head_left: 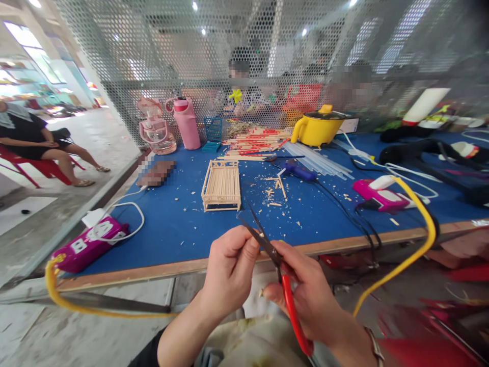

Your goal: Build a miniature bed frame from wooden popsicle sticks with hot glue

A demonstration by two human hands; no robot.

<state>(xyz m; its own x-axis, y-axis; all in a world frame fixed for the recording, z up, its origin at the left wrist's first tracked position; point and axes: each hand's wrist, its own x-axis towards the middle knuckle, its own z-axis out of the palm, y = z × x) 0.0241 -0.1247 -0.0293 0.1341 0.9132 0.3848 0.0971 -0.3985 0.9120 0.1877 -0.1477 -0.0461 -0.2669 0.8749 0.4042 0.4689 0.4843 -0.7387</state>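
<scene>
My right hand grips a pair of red-handled scissors, their dark blades parted and pointing up and left. Thumb and fingers of my left hand are pinched together against the blades; whatever they hold is too small or hidden to name. Beyond my hands, a small bed-shaped frame made of wooden sticks stands upright on the blue tabletop. Short stick offcuts and crumbs lie to its right, beside a blue glue gun.
Chopsticks in red-printed wrappers, clear glue sticks and a yellow pot line the back. Pink bottles stand at left. Purple power strips with yellow cables flank me. A perforated metal screen rises behind; a person sits far left.
</scene>
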